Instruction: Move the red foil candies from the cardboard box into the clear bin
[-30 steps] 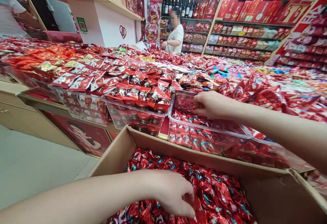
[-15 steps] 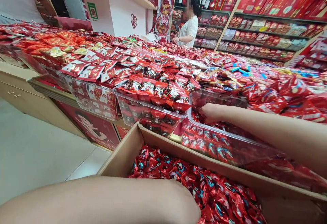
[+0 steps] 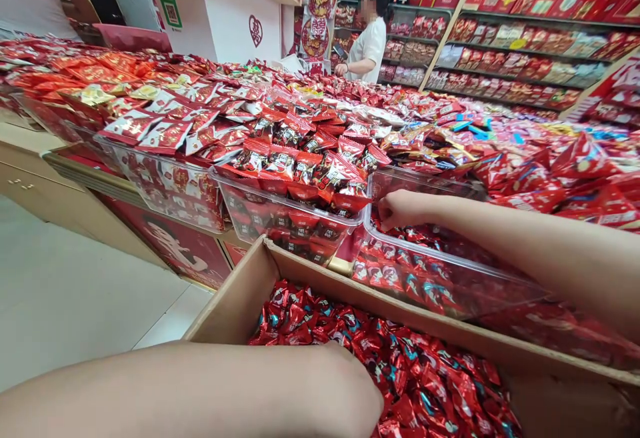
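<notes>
An open cardboard box (image 3: 240, 288) in front of me is filled with red-wrapped candies (image 3: 420, 371). My left hand (image 3: 350, 388) reaches down over these candies from the lower left, its fingers hidden below it. Inside a clear plastic bin (image 3: 450, 261) with similar red-and-blue wrapped candies (image 3: 395, 268), my right hand (image 3: 403, 209) is bent down near the bin's left wall. The fingers of this hand are curled in; whatever they hold is hidden.
Beside that bin stands a clear bin of red-and-black packets (image 3: 300, 215). More bins of red-and-white packets (image 3: 170, 128) line the counter to the left. A person in white (image 3: 367, 51) stands behind the counter, before shelves (image 3: 515, 58) of boxes and bags.
My right hand has risen slightly and is more visible above the candies in the bin. My left hand has shifted a little left over the box. The view has moved slightly.
</notes>
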The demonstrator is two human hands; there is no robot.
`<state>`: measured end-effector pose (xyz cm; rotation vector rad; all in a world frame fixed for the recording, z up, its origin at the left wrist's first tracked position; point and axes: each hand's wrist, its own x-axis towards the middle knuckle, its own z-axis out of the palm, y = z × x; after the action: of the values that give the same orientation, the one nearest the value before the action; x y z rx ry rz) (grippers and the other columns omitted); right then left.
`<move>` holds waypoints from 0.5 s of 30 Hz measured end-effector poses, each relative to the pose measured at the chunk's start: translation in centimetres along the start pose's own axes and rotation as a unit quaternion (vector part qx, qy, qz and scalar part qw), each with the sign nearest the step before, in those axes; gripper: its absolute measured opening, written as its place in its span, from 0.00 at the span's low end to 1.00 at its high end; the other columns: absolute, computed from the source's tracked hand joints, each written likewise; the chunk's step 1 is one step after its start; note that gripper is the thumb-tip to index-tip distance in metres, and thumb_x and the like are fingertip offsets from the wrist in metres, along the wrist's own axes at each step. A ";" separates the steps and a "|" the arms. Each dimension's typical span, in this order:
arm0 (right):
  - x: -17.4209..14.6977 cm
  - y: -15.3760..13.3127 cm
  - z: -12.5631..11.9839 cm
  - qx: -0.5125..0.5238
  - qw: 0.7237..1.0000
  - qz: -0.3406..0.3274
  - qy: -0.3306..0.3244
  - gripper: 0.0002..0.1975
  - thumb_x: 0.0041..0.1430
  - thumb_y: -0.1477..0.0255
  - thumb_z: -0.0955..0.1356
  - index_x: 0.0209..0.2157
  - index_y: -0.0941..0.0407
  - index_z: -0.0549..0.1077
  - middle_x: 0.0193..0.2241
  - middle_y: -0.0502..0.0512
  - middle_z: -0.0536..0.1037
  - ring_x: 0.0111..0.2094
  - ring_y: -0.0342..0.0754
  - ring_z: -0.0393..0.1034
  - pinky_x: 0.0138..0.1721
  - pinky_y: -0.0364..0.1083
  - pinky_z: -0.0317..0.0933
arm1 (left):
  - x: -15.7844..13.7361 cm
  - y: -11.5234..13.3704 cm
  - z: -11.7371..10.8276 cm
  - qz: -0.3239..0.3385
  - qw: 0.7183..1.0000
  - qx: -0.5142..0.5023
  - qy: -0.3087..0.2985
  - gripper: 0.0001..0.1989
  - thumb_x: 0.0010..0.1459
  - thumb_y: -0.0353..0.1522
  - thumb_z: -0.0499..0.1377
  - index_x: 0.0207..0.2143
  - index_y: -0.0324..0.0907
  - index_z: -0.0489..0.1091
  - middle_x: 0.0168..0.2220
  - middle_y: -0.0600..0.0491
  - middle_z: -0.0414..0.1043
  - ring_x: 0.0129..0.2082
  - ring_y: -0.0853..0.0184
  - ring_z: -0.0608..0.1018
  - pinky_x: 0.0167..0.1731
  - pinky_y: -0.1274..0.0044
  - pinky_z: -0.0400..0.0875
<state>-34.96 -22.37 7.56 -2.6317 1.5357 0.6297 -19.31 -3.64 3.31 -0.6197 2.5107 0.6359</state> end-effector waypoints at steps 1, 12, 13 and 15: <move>0.0 -0.2 0.2 0.000 1.000 -0.004 0.002 0.06 0.47 0.71 0.68 0.29 0.58 0.74 0.27 0.53 0.76 0.30 0.47 0.69 0.26 0.41 0.56 | 0.1 -0.1 0.2 -0.003 1.000 0.000 0.003 0.12 0.43 0.28 0.58 0.33 0.38 0.74 0.24 0.42 0.76 0.22 0.57 0.76 0.16 0.73 0.62; -0.3 0.2 0.3 -0.040 0.999 0.005 -0.009 0.07 0.46 0.75 0.68 0.30 0.60 0.74 0.27 0.54 0.76 0.28 0.45 0.68 0.27 0.42 0.58 | -0.1 0.5 -1.3 -0.025 0.997 0.013 -0.078 0.15 0.53 0.32 0.56 0.39 0.30 0.72 0.31 0.38 0.76 0.29 0.53 0.77 0.25 0.67 0.69; -0.4 0.1 0.2 -0.046 0.999 0.003 -0.010 0.06 0.46 0.75 0.68 0.30 0.60 0.74 0.27 0.54 0.76 0.28 0.45 0.68 0.27 0.43 0.58 | 0.1 0.4 -1.2 -0.031 0.997 0.011 -0.072 0.16 0.52 0.33 0.56 0.40 0.30 0.71 0.32 0.38 0.76 0.30 0.52 0.77 0.24 0.67 0.70; -0.6 0.1 -0.6 -0.058 0.998 -0.004 0.002 0.05 0.47 0.74 0.67 0.28 0.60 0.74 0.26 0.55 0.75 0.27 0.46 0.67 0.26 0.43 0.56 | 0.4 -0.1 -0.8 -0.042 0.998 0.004 -0.048 0.18 0.50 0.32 0.58 0.43 0.31 0.69 0.33 0.38 0.76 0.30 0.51 0.77 0.25 0.67 0.71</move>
<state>-35.08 -22.09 8.38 -2.7210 1.5350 0.7352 -19.88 -4.27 3.68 -0.6708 2.3847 0.6091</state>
